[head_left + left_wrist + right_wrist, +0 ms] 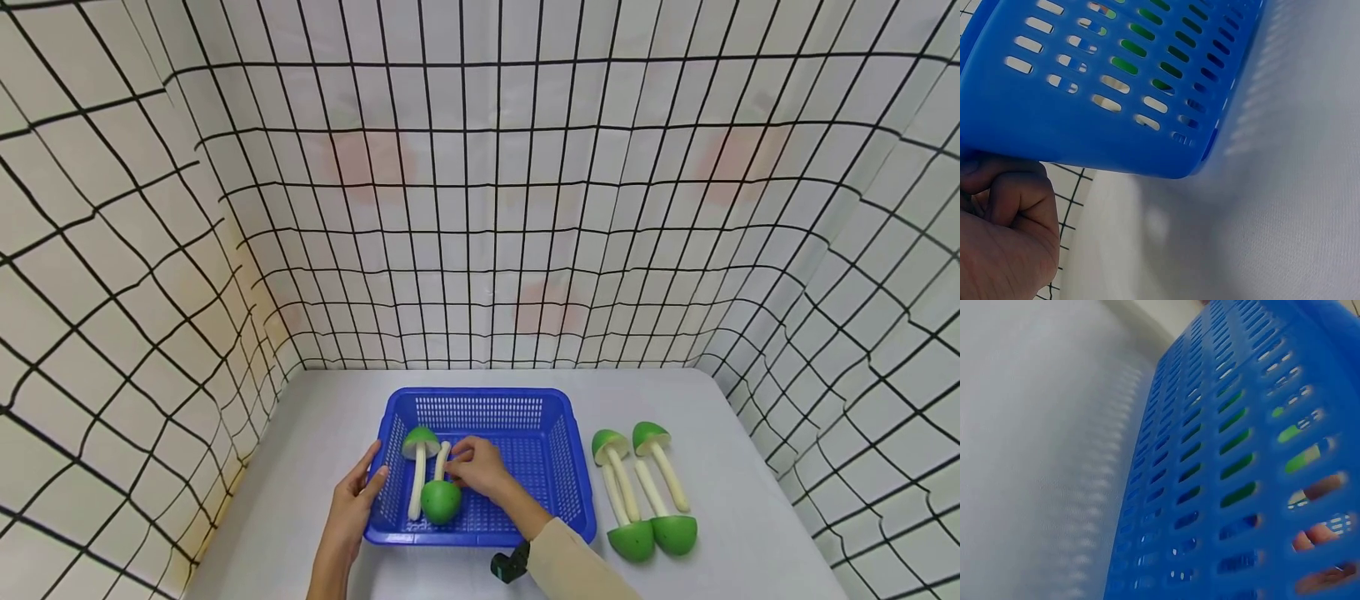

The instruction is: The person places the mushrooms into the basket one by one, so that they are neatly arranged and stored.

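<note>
A blue plastic basket with slotted walls stands on the table. Two mushrooms lie inside its left part: one has its green cap at the far end, the other its cap toward the near wall. My left hand holds the basket's left rim, fingers curled there in the left wrist view. My right hand reaches into the basket and pinches the pale stem of the second mushroom. Through the slots in the right wrist view, green caps and part of the right hand show.
To the right of the basket, several more green-capped mushrooms lie on the white table, caps at alternating ends. A small black object is by the right sleeve. White walls with black grid lines surround the table.
</note>
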Tool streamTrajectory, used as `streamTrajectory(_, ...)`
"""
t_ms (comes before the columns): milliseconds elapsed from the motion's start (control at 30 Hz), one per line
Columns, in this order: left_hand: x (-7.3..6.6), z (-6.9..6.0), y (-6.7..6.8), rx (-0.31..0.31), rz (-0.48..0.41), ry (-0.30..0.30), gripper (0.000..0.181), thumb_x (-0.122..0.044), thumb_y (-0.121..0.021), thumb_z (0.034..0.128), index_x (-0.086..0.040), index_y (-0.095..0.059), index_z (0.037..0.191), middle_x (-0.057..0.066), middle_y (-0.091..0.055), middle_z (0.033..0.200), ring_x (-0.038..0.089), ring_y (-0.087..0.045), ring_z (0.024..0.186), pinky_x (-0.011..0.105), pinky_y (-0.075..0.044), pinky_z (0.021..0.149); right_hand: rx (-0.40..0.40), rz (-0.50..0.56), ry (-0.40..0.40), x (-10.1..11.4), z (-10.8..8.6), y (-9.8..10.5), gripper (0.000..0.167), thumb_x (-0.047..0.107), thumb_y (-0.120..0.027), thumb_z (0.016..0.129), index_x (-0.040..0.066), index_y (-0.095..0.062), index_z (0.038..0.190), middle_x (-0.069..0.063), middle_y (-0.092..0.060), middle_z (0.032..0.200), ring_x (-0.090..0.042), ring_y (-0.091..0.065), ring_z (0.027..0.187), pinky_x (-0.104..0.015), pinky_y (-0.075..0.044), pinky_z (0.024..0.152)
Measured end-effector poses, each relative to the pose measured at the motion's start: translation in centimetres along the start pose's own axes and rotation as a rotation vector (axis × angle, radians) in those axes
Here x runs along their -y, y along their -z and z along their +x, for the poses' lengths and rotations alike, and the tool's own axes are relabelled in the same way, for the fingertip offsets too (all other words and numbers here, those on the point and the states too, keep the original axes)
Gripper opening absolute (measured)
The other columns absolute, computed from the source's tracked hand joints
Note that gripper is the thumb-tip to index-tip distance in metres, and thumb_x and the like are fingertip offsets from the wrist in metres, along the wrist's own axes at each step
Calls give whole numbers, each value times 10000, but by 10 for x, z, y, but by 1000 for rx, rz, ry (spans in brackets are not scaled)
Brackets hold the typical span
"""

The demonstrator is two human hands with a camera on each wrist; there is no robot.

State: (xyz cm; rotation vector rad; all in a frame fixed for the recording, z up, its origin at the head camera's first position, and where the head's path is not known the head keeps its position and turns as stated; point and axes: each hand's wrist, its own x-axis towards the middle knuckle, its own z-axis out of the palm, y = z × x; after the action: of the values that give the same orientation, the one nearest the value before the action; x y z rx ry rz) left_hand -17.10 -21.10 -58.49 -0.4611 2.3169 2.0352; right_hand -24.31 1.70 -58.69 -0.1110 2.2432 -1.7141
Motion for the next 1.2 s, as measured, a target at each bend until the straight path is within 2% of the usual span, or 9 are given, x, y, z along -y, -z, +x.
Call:
streamTrajectory(233, -1, 0, 0, -1, 4, 5, 552, -267, -603, 1054, -351, -428, 1570, 146, -391, 1637, 409, -525, 1385, 532, -483, 1094, -18, 61, 26, 2, -7, 9, 367, -15, -742, 872, -101, -609, 1203, -168, -668, 978, -408, -748, 850, -428, -640, 739)
streamTrajectory(367, -1, 0, 0, 1, 3, 6, 558, -280, -609, 1050, -347, -424, 1573, 143, -358, 1653, 430, -482, 1421, 561, -449, 1115, -19, 42, 24, 2, -11, 16, 374, 14, -752, 879, -85, -610, 1210, -160, -682, 990, -390, -751, 855, -419, -639, 742)
streamTrajectory(633, -2, 0, 0, -7, 1, 2, 571, -270, -615, 1047, -325, -416, 1580, 157, -380, 1638, 437, -492, 1410, 562, -450, 1103, -9, 50, 38, -1, -15, 30, 405, 32, -745, 893, -98, -588, 1243, -174, -680, 1035, -420, -746, 903, -421, -638, 766)
streamTrajectory(767, -1, 0, 0, -4, 4, -2, 567, -270, -610, 1049, -321, -417, 1580, 153, -370, 1643, 441, -471, 1427, 559, -442, 1106, -15, 26, 46, -3, -18, 38, 408, 41, -740, 898, -88, -590, 1256, -163, -686, 1035, -398, -746, 907, -386, -639, 756)
streamTrajectory(967, 1, 0, 1, 0, 11, 9, 560, -291, -605, 1052, -357, -416, 1575, 153, -405, 1628, 406, -528, 1383, 548, -461, 1112, -24, -13, 58, -5, -22, 48, 402, 61, -735, 912, -73, -596, 1263, -145, -688, 1037, -347, -751, 892, -379, -637, 759)
streamTrajectory(1200, 1, 1, 2, 10, 11, 16, 552, -291, -597, 1056, -354, -419, 1575, 157, -401, 1632, 402, -520, 1389, 557, -446, 1125, -17, -6, 85, -3, -30, 67, 409, 75, -732, 925, -77, -586, 1275, -157, -695, 1066, -421, -738, 957, -438, -633, 804)
